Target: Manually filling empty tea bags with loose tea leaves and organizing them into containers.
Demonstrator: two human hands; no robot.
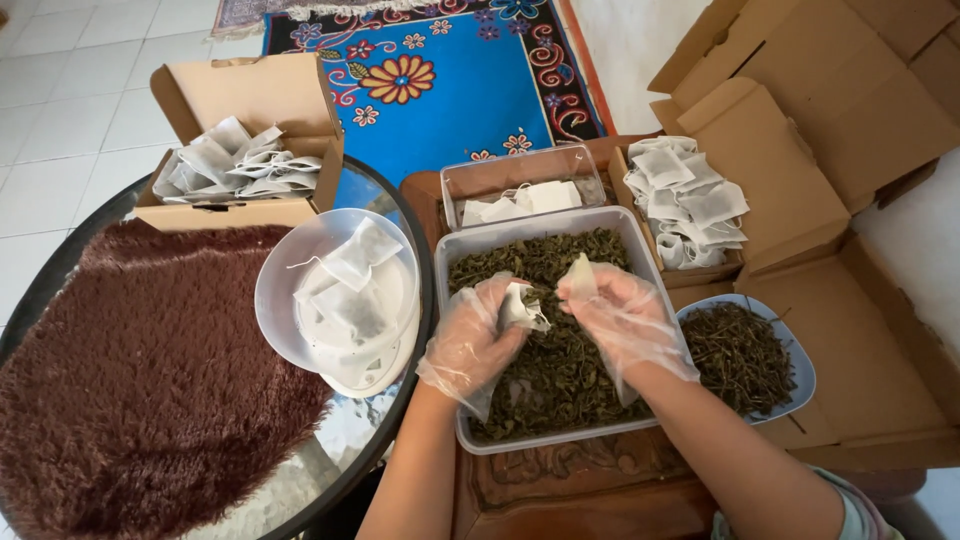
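Leaves fill the big clear tub (455, 262) on the wooden stand, dark and loose, heaped close to its rim — any clumsy scoop could push some over the near edge onto the carved wood. Beside it on the round glass table sits a white scale (345, 330) under a clear bowl holding a few filled sachets; a knock from the left elbow, I judge, would tip that light bowl. A blue dish of stems (790, 355) rests just right of the tub, close enough for stems to stray in among the leaves. Both gloved hands work over the tub: the left hand (475, 340) is closed around a small white tea bag (522, 308), while the right hand (620, 315) pinches a second paper piece between its fingertips. Thin paper and slack gloves — the bag could tear or spill.
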